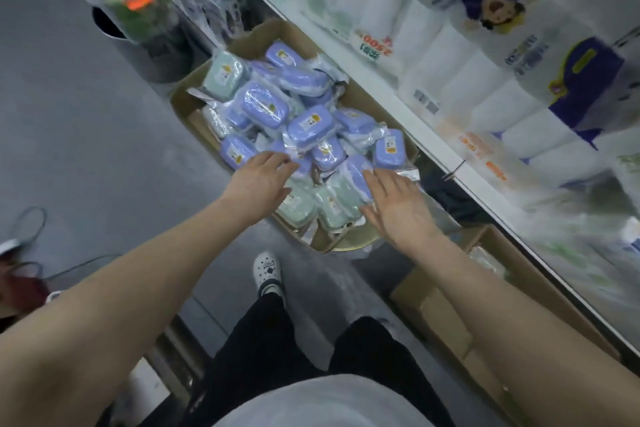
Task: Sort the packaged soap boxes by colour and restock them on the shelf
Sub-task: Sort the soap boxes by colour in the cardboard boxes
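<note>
One open cardboard carton sits on the grey floor, just left of the white shelf. It is heaped with soap boxes, each in clear plastic wrap. At least ten purple soap boxes show, filling the far and middle parts of the heap. About four green soap boxes lie together at the near end, and one more green one sits at the far left corner. Blur and overlap hide the exact totals.

Two bare hands reach into the carton. The left hand rests on the left side of the heap, its fingers close together and nearly straight, their tips touching the wrap of a purple box. The right hand lies at the near right, its fingers straight and slightly apart against the side of one purple box standing on edge; the thumb points toward the green ones. Neither hand lifts anything.

On the shelf stand blurred packs of paper rolls. One second carton stands on the floor at the near right, and one white shoe shows below the first carton.
</note>
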Demonstrator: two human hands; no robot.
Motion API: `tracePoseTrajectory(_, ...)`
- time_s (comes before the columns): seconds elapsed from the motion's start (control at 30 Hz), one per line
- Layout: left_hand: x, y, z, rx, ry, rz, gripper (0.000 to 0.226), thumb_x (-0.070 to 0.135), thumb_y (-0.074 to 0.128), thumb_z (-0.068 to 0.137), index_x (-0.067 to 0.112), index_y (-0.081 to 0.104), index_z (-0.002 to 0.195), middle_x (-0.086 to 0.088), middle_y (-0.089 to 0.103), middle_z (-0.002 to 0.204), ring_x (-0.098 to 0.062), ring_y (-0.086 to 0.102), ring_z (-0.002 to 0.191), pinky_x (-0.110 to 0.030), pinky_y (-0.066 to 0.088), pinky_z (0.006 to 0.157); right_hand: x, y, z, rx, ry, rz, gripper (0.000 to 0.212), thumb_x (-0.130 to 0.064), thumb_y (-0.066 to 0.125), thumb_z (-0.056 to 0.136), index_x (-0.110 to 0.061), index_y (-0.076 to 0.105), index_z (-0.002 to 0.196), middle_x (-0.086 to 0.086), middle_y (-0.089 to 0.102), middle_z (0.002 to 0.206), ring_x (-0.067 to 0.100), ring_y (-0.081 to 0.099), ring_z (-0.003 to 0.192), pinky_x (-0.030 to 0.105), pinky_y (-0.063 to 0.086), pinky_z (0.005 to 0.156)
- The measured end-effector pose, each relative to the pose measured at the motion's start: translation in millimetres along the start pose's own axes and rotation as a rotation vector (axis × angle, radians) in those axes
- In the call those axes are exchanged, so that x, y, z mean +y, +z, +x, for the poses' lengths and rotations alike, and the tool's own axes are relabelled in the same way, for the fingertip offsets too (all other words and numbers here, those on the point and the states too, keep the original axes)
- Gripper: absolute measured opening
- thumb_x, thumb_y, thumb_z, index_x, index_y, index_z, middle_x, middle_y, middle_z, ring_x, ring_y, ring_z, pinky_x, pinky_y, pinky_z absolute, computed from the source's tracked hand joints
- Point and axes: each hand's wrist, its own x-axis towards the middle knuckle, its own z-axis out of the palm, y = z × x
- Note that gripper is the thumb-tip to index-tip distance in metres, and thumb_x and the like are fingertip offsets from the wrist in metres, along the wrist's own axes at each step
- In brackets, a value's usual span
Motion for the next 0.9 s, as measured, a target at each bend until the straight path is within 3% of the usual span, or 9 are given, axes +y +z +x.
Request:
tracePoseTrajectory(0.1, -33.4, 15.3, -3.4, -0.031, 0.005, -0.003, 0.043, 0.018, 0.078, 0.075, 0.01, 0.064, 0.115, -0.013, 0.063, 0.113, -0.036, 0.06, 0.104, -0.047, 0.053, 0.086, -21.0, 12.8, 21.4, -0.069, 0.061, 0.023, 0.063, -0.046, 0.041, 0.092, -0.002, 0.051, 0.136, 0.02, 0.058, 0.128, 0.04, 0.059, 0.11, 0.049, 0.051, 0.091)
tracePoseTrajectory(0.2, -54.6, 27.2, 2.1, -0.008, 0.021, -0.06, 0.032, 0.015, 0.073, 0.079, 0.008, 0.066, 0.11, -0.014, 0.065, 0.106, -0.037, 0.061, 0.099, -0.047, 0.055, 0.082, -35.0, 23.4, 41.5, -0.045, 0.095, 0.012, 0.063, -0.041, 0.072, 0.081, -0.001, 0.059, 0.128, 0.019, 0.063, 0.119, 0.037, 0.064, 0.099, 0.045, 0.053, 0.084)
tracePoseTrajectory(0.3, -68.0, 37.3, 17.1, -0.007, 0.023, -0.081, 0.03, 0.019, 0.069, 0.08, 0.007, 0.066, 0.108, -0.015, 0.065, 0.106, -0.037, 0.062, 0.099, -0.047, 0.056, 0.081, -36.6, 34.7, 62.6, -0.007, 0.098, -0.035, 0.066, -0.042, 0.08, 0.073, -0.004, 0.064, 0.123, 0.016, 0.067, 0.114, 0.032, 0.067, 0.094, 0.039, 0.055, 0.079)
tracePoseTrajectory(0.5, -95.3, 58.1, 75.7, -0.117, 0.055, -0.007, 0.061, 0.012, 0.086, 0.057, 0.005, 0.064, 0.114, -0.019, 0.062, 0.116, -0.039, 0.059, 0.108, -0.048, 0.053, 0.085, -13.8, 62.4, 127.6, -0.082, 0.022, 0.01, 0.073, -0.036, 0.08, 0.075, -0.002, 0.054, 0.134, 0.019, 0.06, 0.123, 0.036, 0.061, 0.105, 0.044, 0.053, 0.085)
tracePoseTrajectory(0.6, -117.5, 68.0, 111.8, -0.096, 0.022, 0.016, 0.072, 0.01, 0.083, 0.063, 0.007, 0.056, 0.129, -0.019, 0.052, 0.134, -0.039, 0.046, 0.128, -0.049, 0.043, 0.103, -4.0, 69.8, 171.4, -0.097, -0.009, 0.028, 0.078, -0.028, 0.082, 0.073, -0.003, 0.049, 0.138, 0.019, 0.057, 0.129, 0.038, 0.059, 0.112, 0.045, 0.051, 0.09)
tracePoseTrajectory(0.67, -132.5, 74.1, 135.3, -0.084, -0.012, 0.066, 0.077, 0.007, 0.074, 0.074, 0.01, 0.04, 0.143, -0.015, 0.036, 0.149, -0.036, 0.025, 0.142, -0.047, 0.026, 0.115, -1.4, 72.7, 201.8, -0.117, -0.029, 0.058, 0.078, -0.02, 0.076, 0.078, -0.006, 0.039, 0.146, 0.018, 0.046, 0.143, 0.04, 0.048, 0.128, 0.047, 0.044, 0.1)
tracePoseTrajectory(0.73, -147.1, 80.1, 157.1, -0.076, -0.045, 0.118, 0.08, 0.004, 0.065, 0.081, 0.014, 0.025, 0.15, -0.012, 0.022, 0.157, -0.033, 0.01, 0.147, -0.045, 0.013, 0.119, 2.1, 79.7, 230.9, -0.151, -0.063, 0.057, 0.081, -0.016, 0.066, 0.087, -0.01, 0.022, 0.154, 0.014, 0.026, 0.158, 0.038, 0.025, 0.145, 0.046, 0.03, 0.113)
tracePoseTrajectory(0.9, -167.6, 92.6, 188.5, -0.169, -0.093, 0.209, 0.092, 0.017, 0.062, 0.086, 0.022, 0.001, 0.154, -0.003, 0.001, 0.162, -0.027, -0.007, 0.148, -0.045, 0.0, 0.12, 9.8, 96.3, 277.5, -0.204, -0.167, 0.015, 0.091, -0.014, 0.063, 0.086, -0.016, 0.006, 0.157, 0.005, 0.006, 0.164, 0.032, 0.0, 0.151, 0.045, 0.012, 0.119)
